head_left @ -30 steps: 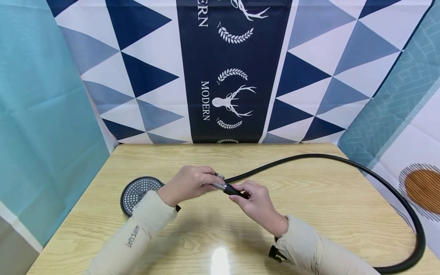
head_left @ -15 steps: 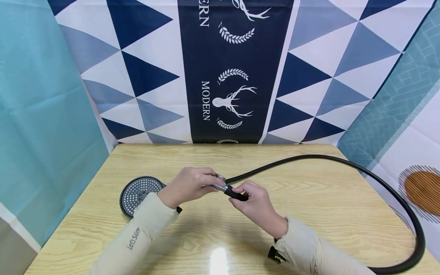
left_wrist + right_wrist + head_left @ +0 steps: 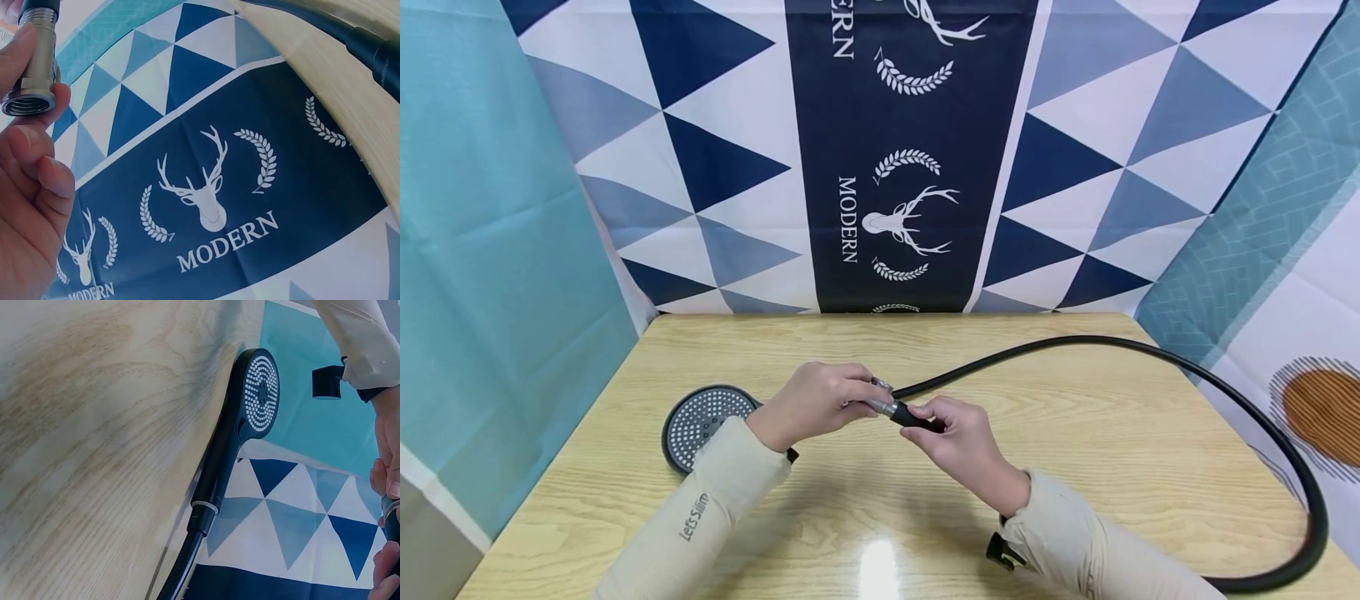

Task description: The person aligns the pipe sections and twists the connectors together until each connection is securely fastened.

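Note:
My left hand (image 3: 816,400) pinches a silver metal fitting (image 3: 39,69), with thumb and fingers around its body. Its threaded open end faces down in the left wrist view, while threads at its other end run into a black connector (image 3: 912,416). My right hand (image 3: 958,437) grips this connector between thumb and fingers, hiding part of it. Left of the left hand lies a black shower head (image 3: 703,421) with a grey nozzle face. In the right wrist view, its handle (image 3: 215,469) joins a black hose (image 3: 181,569).
The black hose (image 3: 1075,340) runs behind the hands and loops around the right side of the wooden table (image 3: 760,342), passing the right sleeve (image 3: 1075,533) near the front. A patterned cloth (image 3: 895,125) hangs behind the table, with teal cloth (image 3: 490,250) at the left.

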Demonstrator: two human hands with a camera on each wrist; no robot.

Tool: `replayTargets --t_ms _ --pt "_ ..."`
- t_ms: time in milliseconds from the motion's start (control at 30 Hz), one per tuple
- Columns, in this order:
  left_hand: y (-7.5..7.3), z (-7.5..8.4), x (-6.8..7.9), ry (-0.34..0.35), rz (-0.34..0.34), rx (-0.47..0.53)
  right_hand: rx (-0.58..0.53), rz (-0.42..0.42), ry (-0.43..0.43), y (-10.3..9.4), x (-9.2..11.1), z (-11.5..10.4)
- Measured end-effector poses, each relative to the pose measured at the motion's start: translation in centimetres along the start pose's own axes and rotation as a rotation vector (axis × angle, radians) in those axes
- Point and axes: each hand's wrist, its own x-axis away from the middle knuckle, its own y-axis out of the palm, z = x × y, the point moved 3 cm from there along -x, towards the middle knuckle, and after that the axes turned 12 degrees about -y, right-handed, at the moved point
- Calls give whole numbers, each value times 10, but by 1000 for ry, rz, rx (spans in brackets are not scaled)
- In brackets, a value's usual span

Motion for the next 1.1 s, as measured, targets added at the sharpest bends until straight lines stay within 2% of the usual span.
replayTargets --t_ms 300,567,867,967,1100 --pt "-2 0 0 -10 -23 11 -6 -67 79 2 0 -1" --pt "-5 -1 2 8 -47 -1 -22 -104 50 5 0 -5" --pt "-4 -1 0 8 -43 25 12 -103 45 4 1 -2" --pt "-2 -2 1 13 -34 42 38 -94 23 4 2 -1" --pt "-2 -2 -1 32 -23 61 79 -60 -68 3 1 -2"
